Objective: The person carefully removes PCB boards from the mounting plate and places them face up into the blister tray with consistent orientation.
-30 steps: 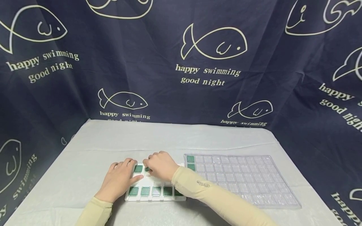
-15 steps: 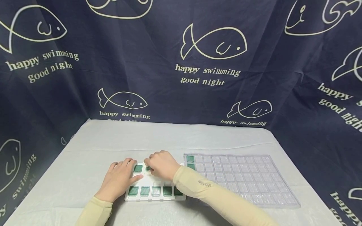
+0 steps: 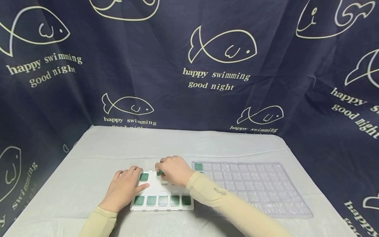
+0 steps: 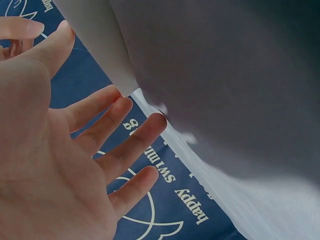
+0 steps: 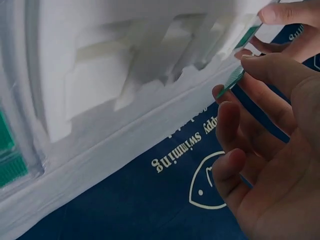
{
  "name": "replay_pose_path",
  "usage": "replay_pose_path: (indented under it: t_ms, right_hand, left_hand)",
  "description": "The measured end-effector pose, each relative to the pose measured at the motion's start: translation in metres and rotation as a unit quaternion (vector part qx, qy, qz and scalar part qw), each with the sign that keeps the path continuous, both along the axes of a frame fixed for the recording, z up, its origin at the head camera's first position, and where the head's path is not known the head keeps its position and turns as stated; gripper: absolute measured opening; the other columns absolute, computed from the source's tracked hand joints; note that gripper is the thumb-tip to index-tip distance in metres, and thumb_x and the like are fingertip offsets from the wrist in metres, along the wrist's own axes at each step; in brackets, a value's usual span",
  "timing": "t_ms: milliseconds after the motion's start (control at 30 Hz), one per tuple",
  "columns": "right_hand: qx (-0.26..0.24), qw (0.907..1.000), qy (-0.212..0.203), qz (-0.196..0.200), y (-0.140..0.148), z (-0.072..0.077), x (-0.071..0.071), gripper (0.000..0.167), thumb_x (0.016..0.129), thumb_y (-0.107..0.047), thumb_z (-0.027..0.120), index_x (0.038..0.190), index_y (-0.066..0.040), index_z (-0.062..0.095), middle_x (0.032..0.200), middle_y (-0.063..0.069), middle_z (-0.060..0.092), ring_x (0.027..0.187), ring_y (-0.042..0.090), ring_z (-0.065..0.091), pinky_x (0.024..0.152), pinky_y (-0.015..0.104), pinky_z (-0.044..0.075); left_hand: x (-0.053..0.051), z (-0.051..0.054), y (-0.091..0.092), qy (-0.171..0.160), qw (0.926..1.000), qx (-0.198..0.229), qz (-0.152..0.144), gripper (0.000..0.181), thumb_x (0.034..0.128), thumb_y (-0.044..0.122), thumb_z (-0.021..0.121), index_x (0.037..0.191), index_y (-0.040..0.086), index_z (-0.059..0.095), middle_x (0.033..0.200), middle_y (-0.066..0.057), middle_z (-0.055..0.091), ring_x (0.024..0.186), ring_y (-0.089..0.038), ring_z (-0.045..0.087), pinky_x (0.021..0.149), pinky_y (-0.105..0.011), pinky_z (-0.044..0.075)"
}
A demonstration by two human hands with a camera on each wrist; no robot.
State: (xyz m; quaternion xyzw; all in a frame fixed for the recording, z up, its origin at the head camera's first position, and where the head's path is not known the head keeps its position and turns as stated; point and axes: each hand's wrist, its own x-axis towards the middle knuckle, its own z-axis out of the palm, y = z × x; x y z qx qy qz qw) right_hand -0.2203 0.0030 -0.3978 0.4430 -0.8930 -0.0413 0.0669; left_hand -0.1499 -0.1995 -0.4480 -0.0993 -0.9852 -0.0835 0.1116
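Observation:
The right hand (image 3: 177, 170) pinches a small green square board (image 3: 160, 172) between thumb and fingertips, just above the back row of a white tray (image 3: 154, 189). In the right wrist view the board (image 5: 232, 83) is tilted, held at its edge by the right hand (image 5: 280, 145). The left hand (image 3: 124, 188) rests on the tray's left end with fingers extended and thumb on its surface; its palm (image 4: 60, 150) fills the left of the left wrist view. Green boards (image 3: 163, 200) line the tray's front row, and one (image 3: 144, 177) sits at the back left.
To the right lies a clear compartment tray (image 3: 251, 177) with green boards (image 3: 198, 167) in its left column, partly behind the right sleeve. Both stand on a white-covered table (image 3: 130, 141), with a dark blue fish-print curtain (image 3: 171, 82) behind and at the sides.
The right hand has lifted the green board out of the white tray's back row and moved slightly right and up. The left hand has stayed in place.

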Motion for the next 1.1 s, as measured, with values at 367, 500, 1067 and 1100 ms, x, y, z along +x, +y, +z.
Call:
replay_pose_path:
  t_ms: [367,500,1067,1100]
  right_hand:
    - [-0.011,0.9999,0.007,-0.003,0.013,0.005,0.005,0.018,0.087,-0.025,0.081,0.104,-0.026,0.075,0.094,-0.012,0.074,0.083,0.006,0.07,0.073,0.02,0.057]
    - [-0.021,0.9996,0.022,0.0,0.019,0.011,0.011,0.019,0.086,-0.023,0.081,0.103,-0.026,0.075,0.092,-0.011,0.074,0.083,0.006,0.071,0.072,0.02,0.056]
    - [-0.059,0.9966,0.054,0.018,0.055,0.019,0.036,0.017,0.081,-0.02,0.084,0.094,-0.025,0.074,0.086,-0.012,0.072,0.077,0.006,0.067,0.06,0.016,0.044]
    - [-0.059,0.9965,0.056,0.017,0.057,0.019,0.038,0.017,0.081,-0.02,0.084,0.094,-0.025,0.074,0.086,-0.012,0.072,0.076,0.006,0.067,0.06,0.016,0.044]
  left_hand:
    - [0.001,0.001,0.001,-0.002,1.0,-0.001,-0.002,0.057,0.0854,0.048,0.077,0.124,0.008,0.062,0.124,-0.011,0.066,0.106,-0.031,0.068,0.099,-0.056,0.048]
    - [0.001,0.001,0.0,-0.004,1.0,0.0,-0.001,0.057,0.0854,0.048,0.077,0.124,0.009,0.062,0.124,-0.011,0.066,0.106,-0.03,0.068,0.099,-0.056,0.048]
    - [0.0,0.001,0.001,-0.017,0.9998,0.008,0.002,0.057,0.0861,0.047,0.077,0.126,0.008,0.062,0.126,-0.011,0.066,0.109,-0.032,0.068,0.102,-0.057,0.047]
    - [0.0,0.001,0.001,-0.016,0.9998,0.008,0.002,0.057,0.086,0.047,0.077,0.126,0.008,0.062,0.126,-0.011,0.066,0.108,-0.032,0.068,0.102,-0.057,0.047]
